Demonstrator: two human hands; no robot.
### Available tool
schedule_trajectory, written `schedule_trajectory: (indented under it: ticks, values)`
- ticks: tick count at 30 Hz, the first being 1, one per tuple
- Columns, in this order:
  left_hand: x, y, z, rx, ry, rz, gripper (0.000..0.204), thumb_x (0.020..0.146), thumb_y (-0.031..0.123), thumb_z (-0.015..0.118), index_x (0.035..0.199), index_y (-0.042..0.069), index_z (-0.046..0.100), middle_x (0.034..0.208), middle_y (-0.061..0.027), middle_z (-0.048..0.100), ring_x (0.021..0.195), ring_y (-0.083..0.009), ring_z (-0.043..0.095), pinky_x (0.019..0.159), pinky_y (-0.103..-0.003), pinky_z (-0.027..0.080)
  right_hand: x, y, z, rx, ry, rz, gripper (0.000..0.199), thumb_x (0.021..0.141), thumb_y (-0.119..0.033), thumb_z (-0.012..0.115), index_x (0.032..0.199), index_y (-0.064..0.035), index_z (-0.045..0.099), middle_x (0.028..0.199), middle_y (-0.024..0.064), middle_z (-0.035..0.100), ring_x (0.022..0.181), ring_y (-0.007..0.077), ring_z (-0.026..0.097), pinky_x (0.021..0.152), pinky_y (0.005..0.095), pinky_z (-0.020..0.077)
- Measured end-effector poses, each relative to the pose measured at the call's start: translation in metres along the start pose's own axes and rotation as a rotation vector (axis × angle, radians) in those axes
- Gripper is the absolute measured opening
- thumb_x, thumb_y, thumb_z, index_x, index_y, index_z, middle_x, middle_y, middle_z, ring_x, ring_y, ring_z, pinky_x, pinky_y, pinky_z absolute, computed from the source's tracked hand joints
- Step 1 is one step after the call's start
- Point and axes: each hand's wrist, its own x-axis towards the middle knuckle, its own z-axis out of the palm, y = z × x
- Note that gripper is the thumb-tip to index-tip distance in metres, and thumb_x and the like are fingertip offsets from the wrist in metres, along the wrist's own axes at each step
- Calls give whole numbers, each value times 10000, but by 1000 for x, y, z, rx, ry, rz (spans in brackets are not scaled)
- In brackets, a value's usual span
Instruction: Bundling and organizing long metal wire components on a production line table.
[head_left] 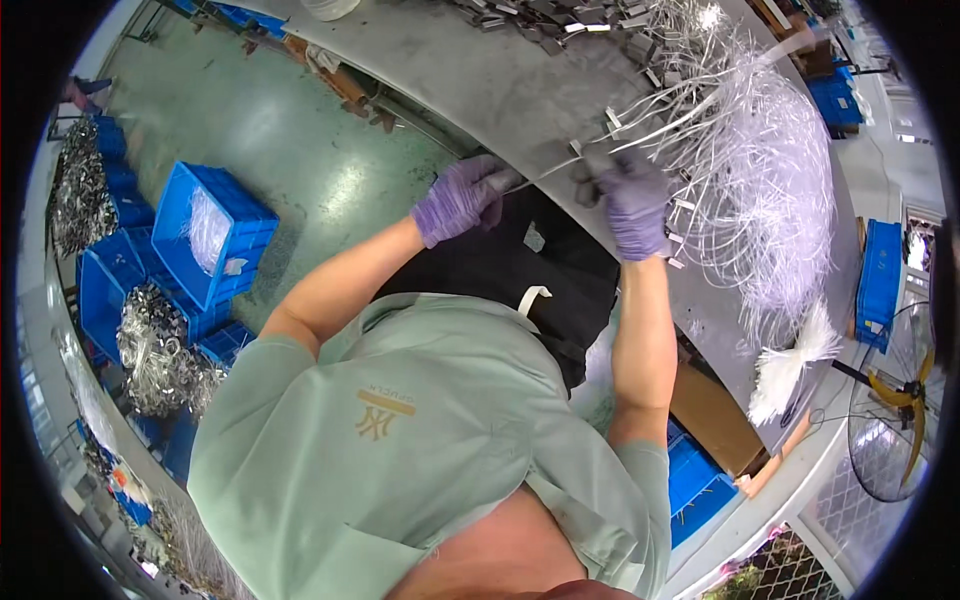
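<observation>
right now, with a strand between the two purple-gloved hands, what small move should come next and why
Probably draw the purple-gloved left hand gently away: it appears to pinch a thin pale strand running toward the blurred, purple-gloved right hand, beside a tangled heap of shiny translucent strands that could snag.

Tilted blue crate point(247, 240) at left, yellow-bladed fan point(902, 398) at right.
</observation>
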Motion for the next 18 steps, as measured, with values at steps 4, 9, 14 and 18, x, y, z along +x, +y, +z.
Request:
schedule_trajectory:
  ticks: [4, 9, 14, 18]
  values:
    - [13, -5, 18, -155, -1, 45, 448, 930, 358, 505, 1168, -21, 505, 764, -78, 598, 588, -133, 568, 509, -255, 444, -9, 12, 22, -36, -66, -5, 251, 853, -215, 654, 857, 32, 610, 664, 88, 639, 493, 113, 557, 455, 237, 422]
    - [26, 0, 19, -208, -58, -3, 533, 922, 376, 511, 1283, -3, 412, 974, -91, 595, 723, -124, 588, 562, -251, 469, 1, 37, 24, -6, -16, -110, 238, 858, -217, 642, 851, 19, 613, 642, 67, 624, 470, 108, 536, 451, 231, 410]
    - [67, 31, 40, 46, -166, 205, 583, 907, 416, 515, 1315, 22, 381, 1082, -141, 575, 858, -206, 618, 724, -318, 519, 67, 42, -44, -476, 206, -153, 298, 849, -284, 558, 946, -13, 635, 802, 182, 662, 756, 344, 629, 671, 377, 486]
    - [141, 17, 20, 881, 154, 791, 616, 821, 321, 591, 1330, 41, 386, 1245, -252, 481, 1097, -408, 506, 948, -452, 406, 82, 63, -114, -733, 294, -233, 465, 806, -295, 649, 1165, -11, 565, 846, 172, 658, 701, 204, 645, 623, 323, 509]
